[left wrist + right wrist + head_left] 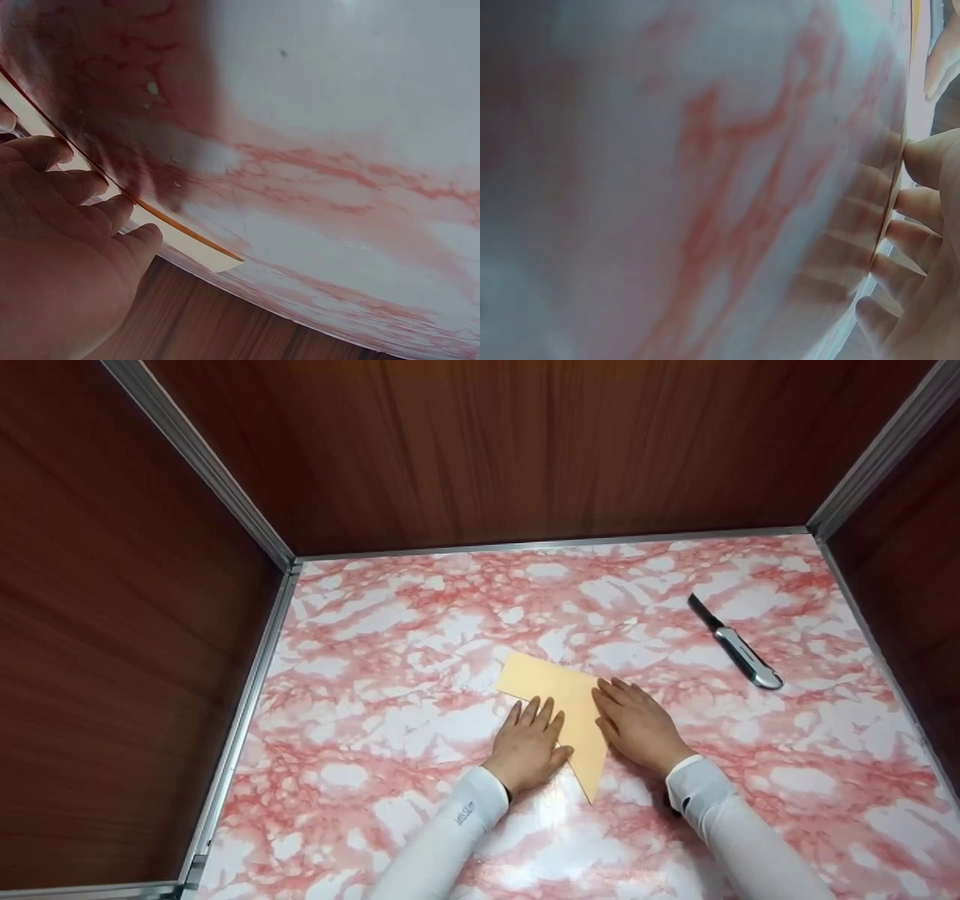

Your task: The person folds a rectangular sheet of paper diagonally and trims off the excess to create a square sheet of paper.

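Note:
A folded sheet of yellow-orange paper (574,697) lies flat on the table, one arm pointing to the far left and a sharp tip toward the near edge. My left hand (527,746) rests on its left inner edge with the fingers extended. On its right edge lies my right hand (641,727), fingers straight and touching the paper. The left wrist view shows the left hand (67,240) along the paper's edge (187,244). In the right wrist view, the fingertips of the right hand (922,240) meet the paper's edge.
A folding knife or saw (735,641) with a dark blade extended and a grey-green handle lies to the right. The red-and-white marbled table (390,682) is bordered by dark wood panels (480,457) and metal rails (247,690).

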A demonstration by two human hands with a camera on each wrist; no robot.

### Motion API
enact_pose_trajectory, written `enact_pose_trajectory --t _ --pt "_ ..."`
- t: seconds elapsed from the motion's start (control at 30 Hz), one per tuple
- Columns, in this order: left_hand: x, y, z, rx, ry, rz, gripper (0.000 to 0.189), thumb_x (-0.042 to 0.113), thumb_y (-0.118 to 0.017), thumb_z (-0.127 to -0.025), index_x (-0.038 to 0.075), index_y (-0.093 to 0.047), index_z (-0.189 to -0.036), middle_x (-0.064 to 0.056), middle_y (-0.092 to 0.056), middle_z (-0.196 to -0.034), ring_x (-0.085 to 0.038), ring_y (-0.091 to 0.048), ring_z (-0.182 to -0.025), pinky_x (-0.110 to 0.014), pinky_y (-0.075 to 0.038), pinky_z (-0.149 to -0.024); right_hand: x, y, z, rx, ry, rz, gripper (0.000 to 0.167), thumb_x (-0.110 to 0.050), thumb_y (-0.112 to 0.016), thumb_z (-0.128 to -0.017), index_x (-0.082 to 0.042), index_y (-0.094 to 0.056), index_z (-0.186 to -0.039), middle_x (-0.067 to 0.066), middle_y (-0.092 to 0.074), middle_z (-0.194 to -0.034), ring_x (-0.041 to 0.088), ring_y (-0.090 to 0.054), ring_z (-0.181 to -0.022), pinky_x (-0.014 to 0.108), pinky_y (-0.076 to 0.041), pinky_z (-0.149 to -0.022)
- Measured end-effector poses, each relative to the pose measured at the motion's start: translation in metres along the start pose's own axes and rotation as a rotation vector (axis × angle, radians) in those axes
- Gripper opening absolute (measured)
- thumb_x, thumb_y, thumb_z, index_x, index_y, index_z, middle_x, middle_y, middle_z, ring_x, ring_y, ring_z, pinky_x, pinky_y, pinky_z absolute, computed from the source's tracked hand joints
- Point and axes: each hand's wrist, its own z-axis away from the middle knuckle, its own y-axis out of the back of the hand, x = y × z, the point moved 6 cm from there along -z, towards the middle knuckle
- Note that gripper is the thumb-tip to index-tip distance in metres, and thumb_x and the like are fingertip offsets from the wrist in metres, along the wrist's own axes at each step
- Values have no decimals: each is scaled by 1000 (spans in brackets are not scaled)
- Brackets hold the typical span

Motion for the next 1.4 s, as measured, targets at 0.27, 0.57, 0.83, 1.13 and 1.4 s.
enact_pose_trajectory --t 0.27,0.57,0.83,1.13,1.4 --pt "-1 0 -2 -5 0 6 68 59 -29 -107 20 -33 -162 -6 -21 -169 -26 -13 -156 -48 -11 -124 1 -1 0 -1 -14 19 52 -26 -62 -103 1 -53 -147 19 -46 -155 40 -38 -145 54 -26 -119" --pt "0 1 -2 4 -3 -6 68 59 -31 -107 19 -34 -162 -7 -23 -169 -26 -15 -156 -48 -12 -124 1 -3 0 1 -11 29 52 -26 -62 -103 2 -53 -147 20 -46 -155 40 -37 -145 54 -26 -120" --pt "-1 -1 -3 -9 4 -11 68 60 -30 -107 20 -32 -163 -6 -21 -169 -26 -13 -156 -47 -11 -125 0 -2 -1 6 -6 22 52 -26 -62 -103 2 -54 -146 20 -47 -154 40 -38 -145 54 -27 -119" --pt "-1 -1 -2 -11 8 -4 68 60 -30 -107 20 -32 -163 -6 -21 -169 -25 -13 -156 -47 -11 -124 -1 -1 0 24 -3 25 51 -25 -63 -102 2 -55 -145 20 -48 -153 40 -39 -144 54 -28 -119" --pt "1 1 0 25 -3 -5 67 58 -33 -107 18 -37 -161 -7 -26 -168 -26 -18 -155 -48 -14 -124 -2 -1 0 32 -10 16 51 -23 -64 -101 2 -55 -145 20 -48 -153 40 -39 -144 54 -28 -119"
